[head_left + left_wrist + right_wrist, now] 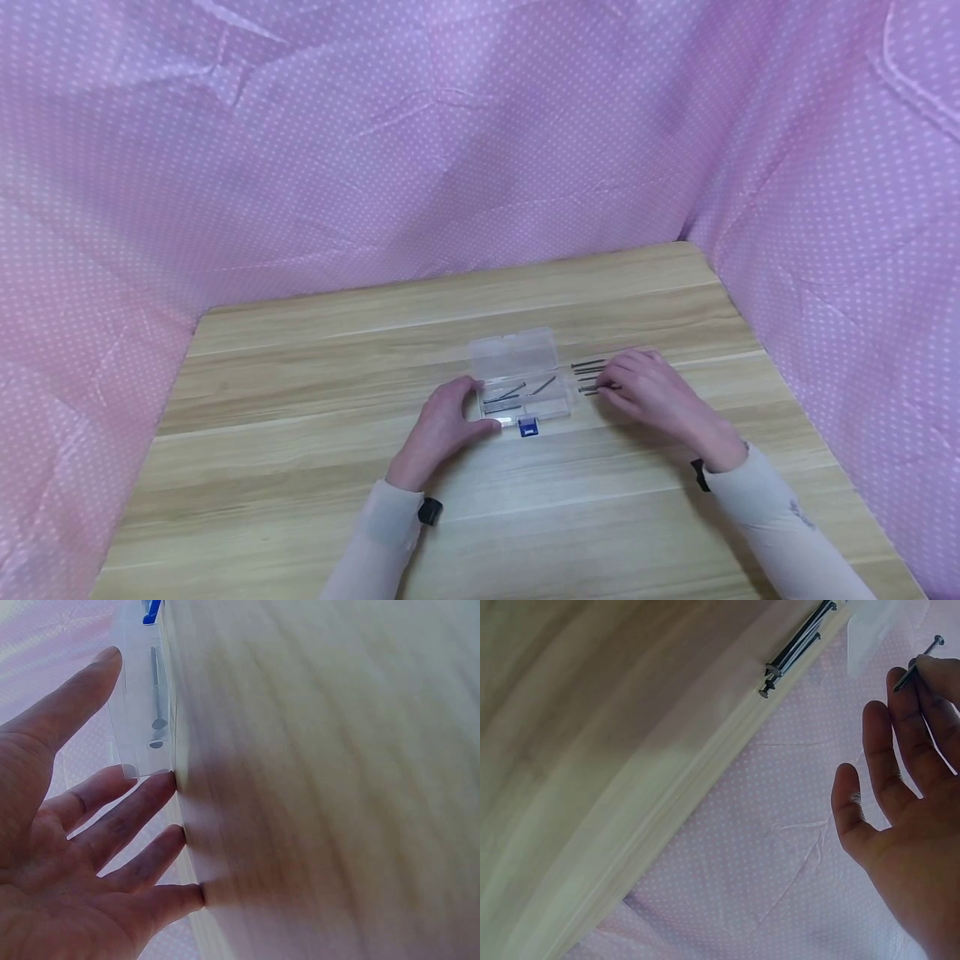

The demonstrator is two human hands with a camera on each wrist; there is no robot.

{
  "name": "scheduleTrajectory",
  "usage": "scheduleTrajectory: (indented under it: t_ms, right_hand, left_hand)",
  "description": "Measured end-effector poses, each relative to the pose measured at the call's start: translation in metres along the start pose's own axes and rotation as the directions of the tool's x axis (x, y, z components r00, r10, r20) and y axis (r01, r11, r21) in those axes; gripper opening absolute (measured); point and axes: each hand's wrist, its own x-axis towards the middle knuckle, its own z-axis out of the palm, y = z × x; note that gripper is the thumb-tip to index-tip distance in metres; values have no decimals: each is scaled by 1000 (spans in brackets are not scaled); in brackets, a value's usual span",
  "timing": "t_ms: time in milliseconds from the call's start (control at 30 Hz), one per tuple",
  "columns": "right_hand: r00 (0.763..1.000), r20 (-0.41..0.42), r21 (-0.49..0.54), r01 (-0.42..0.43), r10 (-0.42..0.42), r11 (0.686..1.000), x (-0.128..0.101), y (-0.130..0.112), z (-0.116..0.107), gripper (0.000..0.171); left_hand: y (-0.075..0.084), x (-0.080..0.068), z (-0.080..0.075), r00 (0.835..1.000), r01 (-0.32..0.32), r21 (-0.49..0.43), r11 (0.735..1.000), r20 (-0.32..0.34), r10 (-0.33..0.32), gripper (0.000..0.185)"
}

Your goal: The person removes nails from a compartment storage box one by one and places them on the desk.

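My right fingers (900,690) pinched one nail (919,662) near its tip, head pointing away from my palm; the other fingers of that hand were loosely extended. In the head view my right hand (652,392) sat just right of the box (522,385), over the near end of a row of loose nails (588,371) lying side by side on the desk (300,400). The right wrist view showed that row (799,645) bunched together, heads all at one end, apart from the nail I held.

My left fingers (142,799) were straight and spread, holding nothing. Their tips touched the left end of the box (142,712), with the thumb (75,694) along its near side. My left hand (442,421) thus steadied the box from the left.

The box was clear plastic, lid open and folded back away from me, with a blue latch (528,427) on the near edge. A few nails (517,392) lay inside; the left wrist view showed two heads (156,733) against the end wall. The box stood near the middle of the desk.

Pale sleeves covered both forearms. Pink dotted cloth (375,150) hung round the desk on three sides.
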Motion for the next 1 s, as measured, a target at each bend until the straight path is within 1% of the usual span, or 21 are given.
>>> scheduleTrajectory:
  t_ms: [667,933,1000]
  right_hand:
    - [999,32,-19,-17,17,1000,-8,4,1,15]
    - [991,113,-18,-74,76,997,-12,6,0,12]
    - [990,118,-21,-74,75,997,-13,8,1,11]
  left_hand:
    - [2,-1,-2,1000,9,6,1000,9,-9,65]
    - [2,-1,-2,1000,16,6,1000,10,-16,66]
    - [2,-1,-2,1000,21,5,1000,10,-21,66]
